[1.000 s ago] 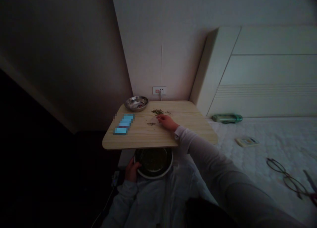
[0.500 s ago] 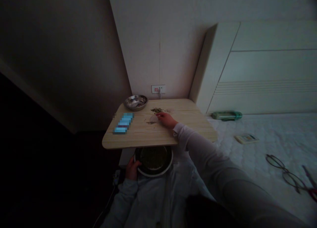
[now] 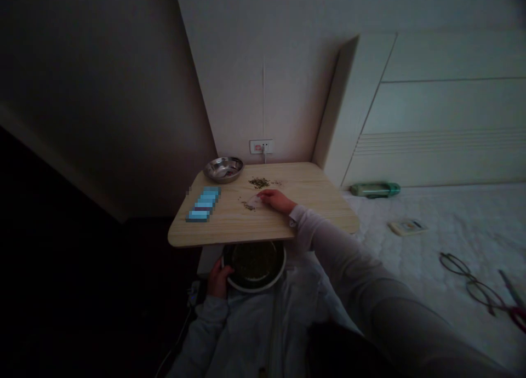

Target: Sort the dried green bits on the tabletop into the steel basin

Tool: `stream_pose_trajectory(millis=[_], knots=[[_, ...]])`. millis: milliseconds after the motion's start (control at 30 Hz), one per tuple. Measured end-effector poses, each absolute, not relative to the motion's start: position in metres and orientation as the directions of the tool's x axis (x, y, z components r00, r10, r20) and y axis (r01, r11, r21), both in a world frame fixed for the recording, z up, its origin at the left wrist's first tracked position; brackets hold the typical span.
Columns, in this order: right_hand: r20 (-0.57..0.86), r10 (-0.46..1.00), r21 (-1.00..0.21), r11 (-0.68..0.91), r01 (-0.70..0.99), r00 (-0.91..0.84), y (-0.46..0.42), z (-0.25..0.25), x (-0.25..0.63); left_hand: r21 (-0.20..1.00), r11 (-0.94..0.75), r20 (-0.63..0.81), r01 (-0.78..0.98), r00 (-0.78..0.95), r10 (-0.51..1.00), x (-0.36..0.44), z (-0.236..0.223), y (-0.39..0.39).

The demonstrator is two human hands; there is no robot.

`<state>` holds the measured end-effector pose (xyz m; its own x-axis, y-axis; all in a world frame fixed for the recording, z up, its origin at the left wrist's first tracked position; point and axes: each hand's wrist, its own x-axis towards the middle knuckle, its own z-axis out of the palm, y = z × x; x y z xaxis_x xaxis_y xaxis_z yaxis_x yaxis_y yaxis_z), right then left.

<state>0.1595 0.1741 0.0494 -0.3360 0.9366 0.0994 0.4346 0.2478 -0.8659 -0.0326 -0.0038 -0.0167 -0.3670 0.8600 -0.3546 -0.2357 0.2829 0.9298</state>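
White-rimmed dark bowl [image 3: 252, 290], lower centre, gripped by the rim in the left hand [image 3: 219, 278]: probably stiff, light, so grab there. Mid-frame, pinched in the right hand [image 3: 277, 200]: thin see-through piece [image 3: 253, 200], likely bendy, best by its edge, near loose granules [image 3: 259, 183].
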Motion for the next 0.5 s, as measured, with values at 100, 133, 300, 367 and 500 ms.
stream_pose_trajectory(millis=[100, 133, 300, 367, 500], knots=[[0.079, 0.942, -0.879, 0.220, 0.422, -0.326, 0.1727, 0.0497, 0.1585, 0.915, 0.281, -0.368, -0.288, -0.319, 0.873, -0.0330, -0.0168, -0.0041], [0.079, 0.944, -0.883, 0.216, 0.417, -0.322, 0.1726, 0.0497, 0.1583, 0.914, 0.281, -0.369, -0.292, -0.313, 0.875, -0.0329, -0.0166, -0.0042], [0.135, 0.935, -0.860, 0.275, 0.431, -0.327, 0.1732, 0.0486, 0.1581, 0.912, 0.273, -0.369, -0.305, -0.322, 0.872, -0.0312, -0.0161, -0.0042], [0.136, 0.931, -0.847, 0.287, 0.447, -0.340, 0.1730, 0.0475, 0.1580, 0.909, 0.272, -0.374, -0.316, -0.329, 0.867, -0.0306, -0.0173, -0.0039], [0.120, 0.928, -0.856, 0.277, 0.436, -0.354, 0.1723, 0.0444, 0.1576, 0.912, 0.269, -0.370, -0.308, -0.339, 0.865, -0.0305, -0.0186, -0.0036]])
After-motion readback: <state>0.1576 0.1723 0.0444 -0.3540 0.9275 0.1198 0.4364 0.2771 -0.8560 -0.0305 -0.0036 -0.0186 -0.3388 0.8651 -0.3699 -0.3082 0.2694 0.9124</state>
